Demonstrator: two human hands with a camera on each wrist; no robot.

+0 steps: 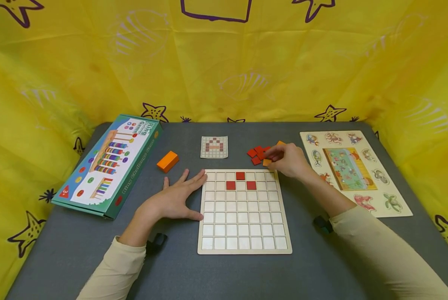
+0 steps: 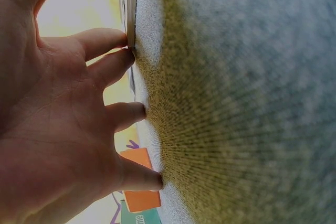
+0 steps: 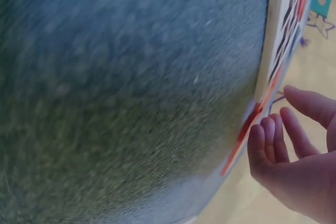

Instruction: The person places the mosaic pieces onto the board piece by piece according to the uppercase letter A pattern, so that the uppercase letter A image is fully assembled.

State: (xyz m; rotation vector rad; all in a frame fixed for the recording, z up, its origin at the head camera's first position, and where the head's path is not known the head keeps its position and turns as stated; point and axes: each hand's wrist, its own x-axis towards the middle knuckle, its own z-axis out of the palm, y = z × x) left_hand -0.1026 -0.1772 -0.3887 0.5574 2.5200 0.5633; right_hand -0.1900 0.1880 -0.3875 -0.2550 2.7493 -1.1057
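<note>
A pale wooden grid board (image 1: 244, 251) lies in the middle of the table, with one red tile (image 1: 240, 176) in its top row and two more, a left tile (image 1: 230, 185) and a right tile (image 1: 251, 185), in the row below. My left hand (image 1: 173, 202) spreads flat at the board's left edge; its thumb and fingertips touch there. Beyond the far right corner, my right hand (image 1: 289, 160) hovers over loose red tiles (image 1: 255, 155) and an orange tile (image 1: 267, 162). In the right wrist view, that hand's thumb and bent fingers (image 3: 268, 135) stand apart, nothing visible between them.
A small pattern card (image 1: 214, 147) lies behind the board. An orange block (image 1: 167, 161) and a green-edged game box (image 1: 113, 166) are to the left. On the right lies a wooden sea-animal puzzle (image 1: 344, 202). Yellow cloth (image 1: 209, 62) hangs around the grey table.
</note>
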